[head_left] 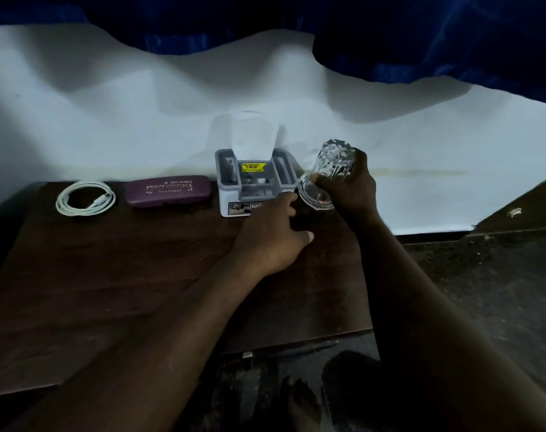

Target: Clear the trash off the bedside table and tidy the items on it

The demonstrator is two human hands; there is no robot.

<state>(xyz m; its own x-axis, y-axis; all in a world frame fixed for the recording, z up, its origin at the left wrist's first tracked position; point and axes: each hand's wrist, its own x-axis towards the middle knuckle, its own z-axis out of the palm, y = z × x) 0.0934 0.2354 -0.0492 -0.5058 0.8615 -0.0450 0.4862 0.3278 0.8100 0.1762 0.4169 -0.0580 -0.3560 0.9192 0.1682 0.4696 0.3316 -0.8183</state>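
Observation:
A dark wooden bedside table (116, 275) stands against a white wall. Along its back edge lie a coiled white cable (85, 198), a purple glasses case (168, 191) and a grey tissue box (253, 179) with a white tissue sticking up. My right hand (349, 185) is shut on a clear cut-glass tumbler (330, 169), held tilted just right of the tissue box and above the table. My left hand (271, 238) rests low over the table in front of the box, fingers spread and reaching under the glass. What lies beneath the glass is hidden.
Blue curtains (421, 35) hang above at the back. To the right of the table the dark speckled floor (483, 275) shows, with a small pale scrap (514, 212) near the wall. My bare foot (299, 400) is below the table's front edge.

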